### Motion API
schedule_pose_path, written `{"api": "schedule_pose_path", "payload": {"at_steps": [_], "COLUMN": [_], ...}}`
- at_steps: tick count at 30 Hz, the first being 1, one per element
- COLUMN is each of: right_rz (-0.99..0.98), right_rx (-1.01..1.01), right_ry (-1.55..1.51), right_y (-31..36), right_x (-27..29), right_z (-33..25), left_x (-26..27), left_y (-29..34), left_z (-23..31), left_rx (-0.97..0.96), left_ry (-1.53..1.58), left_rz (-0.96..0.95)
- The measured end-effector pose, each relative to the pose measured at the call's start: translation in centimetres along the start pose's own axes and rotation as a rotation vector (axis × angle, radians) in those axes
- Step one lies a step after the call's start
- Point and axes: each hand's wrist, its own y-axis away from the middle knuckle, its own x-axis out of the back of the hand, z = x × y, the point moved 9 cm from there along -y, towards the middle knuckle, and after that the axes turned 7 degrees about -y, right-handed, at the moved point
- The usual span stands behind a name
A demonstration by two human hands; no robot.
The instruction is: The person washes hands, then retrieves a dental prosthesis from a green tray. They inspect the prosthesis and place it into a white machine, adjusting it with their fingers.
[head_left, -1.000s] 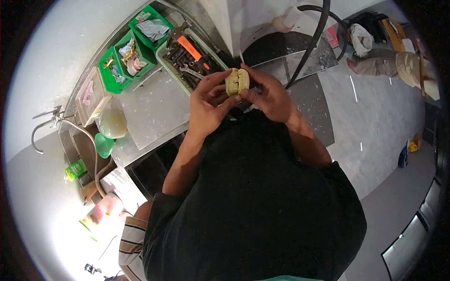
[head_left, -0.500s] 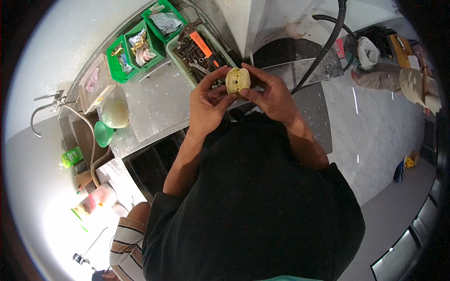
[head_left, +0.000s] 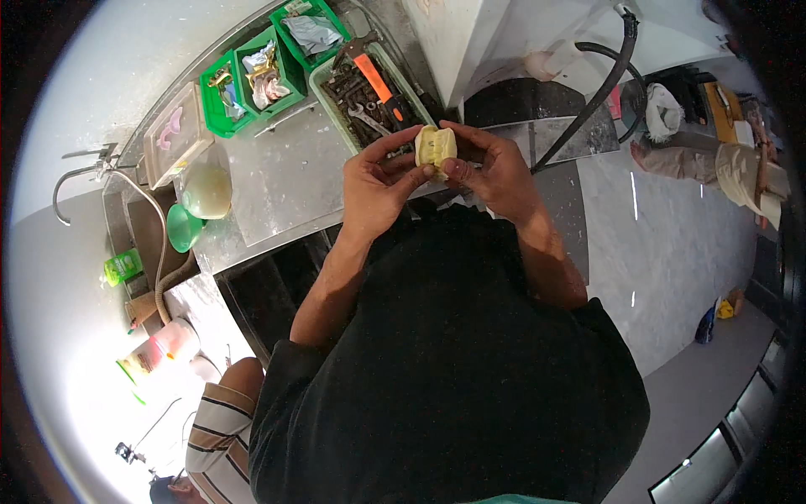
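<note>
Both my hands hold a pale yellow plaster dental model point(head_left: 435, 145), its rows of moulded teeth turned toward me. My left hand point(head_left: 375, 191) grips it from the left, thumb at the lower edge and fingers partly behind. From the right, my right hand point(head_left: 501, 179) pinches it between thumb and fingers; some fingertips are hidden behind the model. It is held up near the front edge of the metal counter point(head_left: 281, 181), just before a pale green tray point(head_left: 322, 94) of bolts and spanners. A hammer point(head_left: 378, 86) with an orange and black handle lies across that tray.
Green bins point(head_left: 294, 86) of small parts stand at the back left, beside a clear box point(head_left: 155, 151) with pink pieces. A green bowl point(head_left: 183, 228) and a sink with a tap point(head_left: 105, 160) are at left. A black hose point(head_left: 594, 99) hangs at right. Two other people are nearby.
The dental model has been turned in my hands, so its tooth rows now face me more. My view has shifted slightly, and both hands stay on the model.
</note>
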Motion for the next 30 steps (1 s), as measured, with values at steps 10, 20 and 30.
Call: {"api": "schedule_pose_path", "payload": {"at_steps": [10,20,30], "right_rz": [-0.083,-0.185,-0.105], "right_rx": [0.082,0.227,0.032], "right_ry": [-0.049,0.175,0.039], "right_y": [-0.6,-1.0,-1.9], "right_x": [-1.2,-2.2,-2.1], "right_z": [-1.9,-3.3,-1.5], "left_x": [0.8,1.9,3.0], "left_y": [0.1,0.4,0.1], "left_z": [0.9,1.2,0.4], "left_rx": [-0.048,-0.265,-0.078], "left_ry": [0.121,0.135,0.075], "left_rz": [0.04,0.007,0.121]}}
